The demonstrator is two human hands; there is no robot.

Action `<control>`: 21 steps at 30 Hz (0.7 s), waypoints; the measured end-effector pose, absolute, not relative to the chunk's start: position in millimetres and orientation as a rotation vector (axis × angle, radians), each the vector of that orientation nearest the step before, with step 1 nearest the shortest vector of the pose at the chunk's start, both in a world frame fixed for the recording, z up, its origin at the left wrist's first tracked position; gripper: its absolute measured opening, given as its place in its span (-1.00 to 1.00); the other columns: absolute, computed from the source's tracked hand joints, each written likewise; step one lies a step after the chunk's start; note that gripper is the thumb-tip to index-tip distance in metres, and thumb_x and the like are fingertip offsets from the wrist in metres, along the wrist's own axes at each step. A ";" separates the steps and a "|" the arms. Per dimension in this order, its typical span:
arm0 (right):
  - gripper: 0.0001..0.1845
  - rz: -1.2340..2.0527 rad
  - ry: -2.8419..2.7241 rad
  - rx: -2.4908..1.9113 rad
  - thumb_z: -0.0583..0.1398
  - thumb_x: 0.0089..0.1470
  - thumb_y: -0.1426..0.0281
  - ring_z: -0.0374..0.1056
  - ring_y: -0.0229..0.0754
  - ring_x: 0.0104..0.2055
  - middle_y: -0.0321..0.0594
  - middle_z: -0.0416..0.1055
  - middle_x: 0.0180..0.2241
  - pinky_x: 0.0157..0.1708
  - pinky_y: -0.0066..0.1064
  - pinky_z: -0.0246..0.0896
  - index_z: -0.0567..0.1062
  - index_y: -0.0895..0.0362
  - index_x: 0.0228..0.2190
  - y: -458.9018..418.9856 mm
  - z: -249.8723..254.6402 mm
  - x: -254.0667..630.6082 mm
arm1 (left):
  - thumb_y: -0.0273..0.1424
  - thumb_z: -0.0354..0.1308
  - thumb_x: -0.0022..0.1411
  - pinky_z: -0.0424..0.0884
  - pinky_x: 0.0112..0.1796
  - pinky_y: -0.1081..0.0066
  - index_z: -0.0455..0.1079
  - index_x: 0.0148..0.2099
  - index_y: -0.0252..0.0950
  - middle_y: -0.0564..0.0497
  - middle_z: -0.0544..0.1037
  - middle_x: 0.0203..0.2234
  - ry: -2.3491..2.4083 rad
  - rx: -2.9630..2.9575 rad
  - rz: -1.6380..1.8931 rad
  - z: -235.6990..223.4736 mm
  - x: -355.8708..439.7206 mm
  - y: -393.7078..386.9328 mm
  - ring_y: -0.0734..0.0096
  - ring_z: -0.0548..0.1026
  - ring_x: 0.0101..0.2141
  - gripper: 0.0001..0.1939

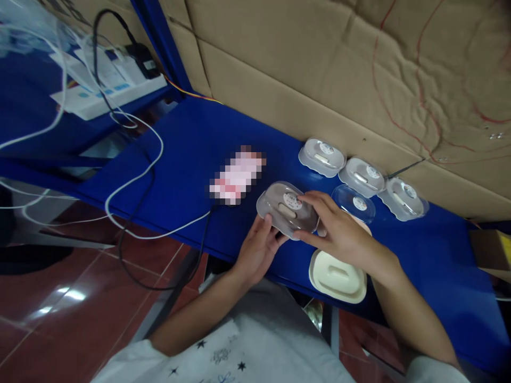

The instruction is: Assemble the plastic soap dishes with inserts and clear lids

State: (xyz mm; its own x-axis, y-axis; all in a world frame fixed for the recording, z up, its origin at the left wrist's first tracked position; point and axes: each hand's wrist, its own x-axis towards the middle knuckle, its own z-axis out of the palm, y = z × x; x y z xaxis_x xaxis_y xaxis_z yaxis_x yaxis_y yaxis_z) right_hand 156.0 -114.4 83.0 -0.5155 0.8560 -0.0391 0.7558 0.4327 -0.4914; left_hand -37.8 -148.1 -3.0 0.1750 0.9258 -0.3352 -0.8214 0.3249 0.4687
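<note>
Between my two hands is an oval container (pixel 285 208) with a clear lid, a round white sticker and a small pale bar on top. My left hand (pixel 257 247) grips its near left side, thumb on the rim and fingers underneath. From the right, my right hand (pixel 339 226) closes on its other end, fingertips by the sticker. Under my right wrist lies a cream oval lid or tray (pixel 338 276) with a raised centre. A clear lid (pixel 354 203) with a sticker rests just beyond my right hand, and something pale pink is partly hidden there.
Three similar clear-lidded containers, (pixel 322 157) the leftmost, stand along the cardboard wall (pixel 279 69). A blurred-out pink device (pixel 237 175) with a cable lies on the blue table (pixel 187 138). White and black cables loop off the left edge from a power strip (pixel 115 96).
</note>
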 end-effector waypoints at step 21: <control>-0.14 0.815 -2.393 -1.353 0.41 0.21 0.09 0.47 0.15 0.29 -0.05 0.37 0.38 0.28 0.01 0.42 0.22 -0.06 0.40 -95.3 70.0 162.6 | -0.26 0.34 0.46 0.40 0.35 -0.05 0.36 0.42 -0.03 -0.04 0.60 0.24 0.597 0.167 1.213 -3.9 -42.0 -146.6 0.13 0.54 0.28 -0.44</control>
State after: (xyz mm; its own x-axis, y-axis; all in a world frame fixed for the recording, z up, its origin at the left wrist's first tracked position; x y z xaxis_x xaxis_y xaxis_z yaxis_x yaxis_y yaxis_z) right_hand 162.6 -95.3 70.0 -0.5257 0.8499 -0.0376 0.6961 0.4043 -0.5933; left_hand -42.0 -146.6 -3.9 0.2195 0.9136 -0.3422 -0.8285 0.3598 0.4291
